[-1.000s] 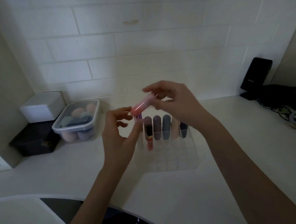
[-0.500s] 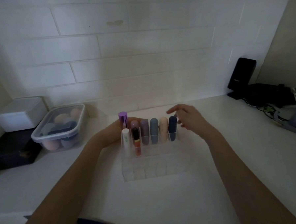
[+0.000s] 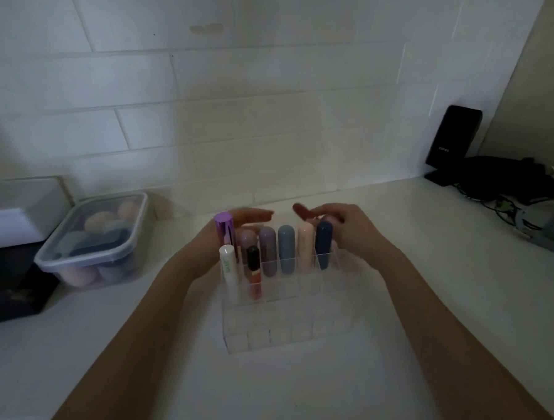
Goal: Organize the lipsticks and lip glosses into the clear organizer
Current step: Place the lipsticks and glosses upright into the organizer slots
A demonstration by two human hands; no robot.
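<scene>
Behind the clear plastic compartmented organizer (image 3: pixel 284 318) on the white table (image 3: pixel 434 298), the right hand (image 3: pixel 350 228) pinches a dark red rounded lipstick tube (image 3: pixel 301 211) between thumb and fingers. The tube lies tilted, its rounded end pointing left and slightly up toward the left hand (image 3: pixel 238 224), just above the back row. That row holds capsule-shaped tubes standing upright: mauve (image 3: pixel 247 242), purple-grey (image 3: pixel 268 255), slate blue (image 3: pixel 287 252), peach (image 3: pixel 306 251) and navy (image 3: pixel 324 249). Left of them stand a metallic purple cylinder (image 3: pixel 224 233), a white balm stick (image 3: pixel 228 270) and a black-capped coral gloss (image 3: pixel 254 275).

The left hand reaches behind the organizer with fingers stretched out flat, holding nothing that I can see. Whether it touches the organizer's back wall cannot be told.

The red tube belongs to the right hand alone, so that hand is the one to place it. Its long axis runs roughly sideways, while the compartments open upward. My judgement: the tube must be turned upright before it can drop in, and the free cells lie toward the front, nearer the person than the hand now sits.
</scene>
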